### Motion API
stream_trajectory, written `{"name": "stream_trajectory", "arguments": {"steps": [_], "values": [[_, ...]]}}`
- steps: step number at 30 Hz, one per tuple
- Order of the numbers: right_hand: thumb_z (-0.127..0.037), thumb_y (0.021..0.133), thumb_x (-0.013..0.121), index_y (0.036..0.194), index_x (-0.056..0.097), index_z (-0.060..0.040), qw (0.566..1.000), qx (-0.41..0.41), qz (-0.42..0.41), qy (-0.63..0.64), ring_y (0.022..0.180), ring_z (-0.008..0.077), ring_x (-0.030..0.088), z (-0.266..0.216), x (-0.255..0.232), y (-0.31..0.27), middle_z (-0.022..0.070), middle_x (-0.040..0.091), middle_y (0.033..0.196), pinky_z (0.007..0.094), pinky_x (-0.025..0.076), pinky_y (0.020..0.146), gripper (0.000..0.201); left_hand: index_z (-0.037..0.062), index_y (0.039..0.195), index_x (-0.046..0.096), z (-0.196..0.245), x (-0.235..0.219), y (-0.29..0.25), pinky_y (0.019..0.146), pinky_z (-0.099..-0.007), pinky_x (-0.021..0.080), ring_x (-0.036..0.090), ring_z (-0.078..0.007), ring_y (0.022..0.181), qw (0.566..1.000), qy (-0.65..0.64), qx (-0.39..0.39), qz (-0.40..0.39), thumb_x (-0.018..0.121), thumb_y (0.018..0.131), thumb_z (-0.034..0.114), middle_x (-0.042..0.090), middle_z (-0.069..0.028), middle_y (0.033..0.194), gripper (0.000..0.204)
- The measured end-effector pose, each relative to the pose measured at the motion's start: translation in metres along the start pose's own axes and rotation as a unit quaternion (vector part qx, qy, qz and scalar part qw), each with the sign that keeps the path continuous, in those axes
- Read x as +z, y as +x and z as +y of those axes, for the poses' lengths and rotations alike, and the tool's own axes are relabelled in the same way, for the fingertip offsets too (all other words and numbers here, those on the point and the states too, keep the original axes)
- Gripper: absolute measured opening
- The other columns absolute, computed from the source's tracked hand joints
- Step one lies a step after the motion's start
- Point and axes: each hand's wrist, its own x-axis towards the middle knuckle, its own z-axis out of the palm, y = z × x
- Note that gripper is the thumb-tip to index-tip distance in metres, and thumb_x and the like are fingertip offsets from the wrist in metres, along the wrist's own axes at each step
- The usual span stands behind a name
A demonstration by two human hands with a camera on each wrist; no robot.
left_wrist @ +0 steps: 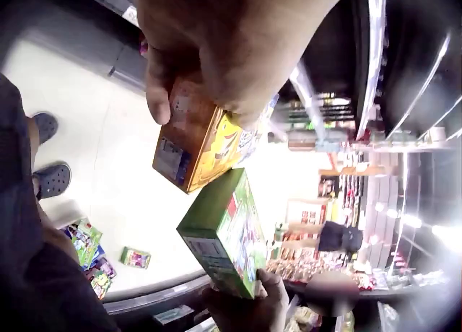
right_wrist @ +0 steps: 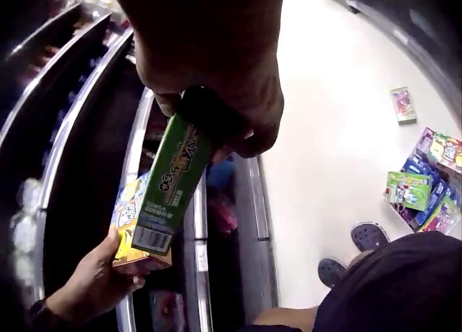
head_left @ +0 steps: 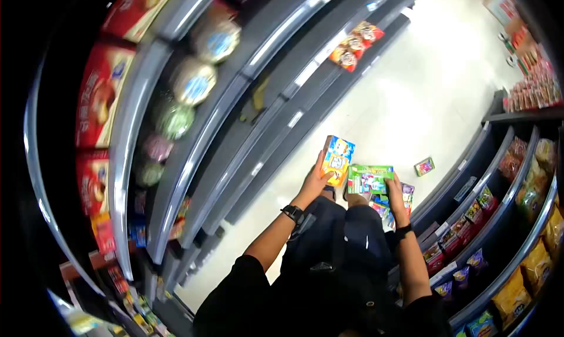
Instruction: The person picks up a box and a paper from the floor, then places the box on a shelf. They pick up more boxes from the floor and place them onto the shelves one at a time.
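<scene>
My left hand (head_left: 315, 178) grips a yellow and blue snack box (head_left: 339, 161) by its side. In the left wrist view the thumb and fingers wrap the end of that yellow box (left_wrist: 209, 141). The right hand (head_left: 398, 197) holds a green box (head_left: 370, 179) with a colourful printed front. Seen from the right wrist, the green box (right_wrist: 173, 177) hangs below the fingers, its barcode end facing down. Both boxes are held up side by side above the floor, the green one overlapping the yellow one in the right wrist view.
Several colourful boxes lie in a pile on the floor (right_wrist: 426, 180) by my feet, and one small box (head_left: 424, 167) lies apart. Shelves with round tubs (head_left: 197, 81) and red boxes rise on the left. Shelves of bagged snacks (head_left: 523, 272) stand on the right. A red multipack (head_left: 356, 45) sits on a low shelf.
</scene>
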Motion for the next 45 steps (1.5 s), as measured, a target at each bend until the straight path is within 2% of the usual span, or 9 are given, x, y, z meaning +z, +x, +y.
{"name": "stream_trajectory", "arguments": {"steps": [5,12,21,25,34,38,40,42,45], "values": [[-0.027,0.088,0.071,0.142,0.038,-0.0019,0.990,-0.031,-0.045,-0.127,0.102,0.0144,0.056,-0.056,0.093,-0.055,0.0088,0.060,0.114,0.0287,0.048,0.086,0.068,0.0019,0.152,0.016,0.059,-0.064,-0.114,0.104,-0.0316,0.041,0.047,-0.0234,0.130,0.992,0.007,0.011,0.128,0.079,0.075,0.007,0.042,-0.0188,0.147,0.099],[-0.035,0.088,0.070,0.123,0.056,-0.0012,0.983,0.015,-0.129,-0.126,0.090,0.0139,0.061,-0.034,0.111,-0.136,0.0059,0.065,0.102,0.0311,0.051,0.076,0.051,0.0047,0.150,0.026,0.024,-0.085,-0.249,0.104,-0.0314,0.041,0.048,-0.0203,0.127,0.990,-0.008,0.044,0.130,0.073,0.078,-0.002,0.045,-0.0147,0.144,0.086],[-0.039,0.090,0.066,0.106,0.058,-0.0138,0.953,0.196,0.221,0.068,0.077,0.0128,0.059,0.152,-0.027,-0.189,0.0005,0.062,0.092,0.0341,0.046,0.068,0.031,0.0032,0.149,0.025,-0.091,-0.111,-0.375,0.088,-0.0305,0.053,0.057,-0.0208,0.113,0.987,-0.014,-0.133,0.088,0.071,0.082,0.006,0.050,-0.0153,0.134,0.081],[-0.040,0.091,0.066,0.108,0.055,-0.0155,0.927,0.199,0.286,0.139,0.079,0.0116,0.059,0.183,-0.046,-0.213,-0.0017,0.061,0.091,0.0341,0.047,0.069,0.031,0.0018,0.150,0.021,-0.080,-0.113,-0.379,0.093,-0.0309,0.049,0.055,-0.0221,0.116,0.977,0.019,-0.199,0.069,0.068,0.086,0.007,0.048,-0.0172,0.137,0.079],[-0.048,0.090,0.064,0.121,0.053,-0.0172,0.950,0.246,0.175,0.073,0.097,0.0126,0.054,0.172,-0.030,-0.167,-0.0017,0.059,0.110,0.0366,0.046,0.083,0.045,-0.0008,0.135,0.038,-0.034,-0.132,-0.341,0.092,-0.0328,0.049,0.059,-0.0232,0.110,0.975,0.113,-0.165,0.093,0.066,0.085,0.003,0.059,-0.0153,0.119,0.058],[-0.043,0.089,0.067,0.111,0.061,-0.0060,0.991,0.095,0.076,-0.056,0.074,0.0112,0.058,0.205,-0.039,-0.098,0.0026,0.065,0.090,0.0247,0.046,0.060,0.044,-0.0026,0.133,0.040,-0.088,-0.172,-0.349,0.099,-0.0366,0.043,0.054,-0.0288,0.116,0.969,0.177,-0.100,0.139,0.070,0.082,0.005,0.053,-0.0182,0.124,0.059],[-0.042,0.090,0.067,0.116,0.060,-0.0029,0.984,0.090,0.112,-0.109,0.075,0.0118,0.060,0.165,0.002,-0.095,0.0054,0.067,0.092,0.0274,0.050,0.066,0.047,-0.0028,0.131,0.042,-0.105,-0.201,-0.352,0.100,-0.0393,0.042,0.053,-0.0323,0.115,0.933,0.310,-0.088,0.159,0.070,0.083,0.008,0.053,-0.0203,0.124,0.056],[-0.042,0.090,0.067,0.113,0.058,-0.0065,0.981,0.164,0.084,-0.064,0.069,0.0083,0.053,0.145,0.034,-0.092,0.0019,0.060,0.085,0.0263,0.044,0.059,0.043,-0.0055,0.128,0.044,-0.095,-0.231,-0.348,0.099,-0.0434,0.041,0.053,-0.0368,0.112,0.961,0.173,-0.152,0.153,0.068,0.086,0.016,0.052,-0.0232,0.122,0.053],[-0.043,0.089,0.067,0.121,0.051,-0.0013,0.982,0.148,0.066,-0.098,0.080,0.0132,0.057,0.112,0.109,-0.101,0.0068,0.061,0.097,0.0272,0.046,0.067,0.055,-0.0048,0.127,0.045,-0.154,-0.292,-0.343,0.095,-0.0458,0.042,0.054,-0.0359,0.109,0.947,0.236,-0.039,0.213,0.067,0.086,0.018,0.055,-0.0231,0.115,0.052]]}}
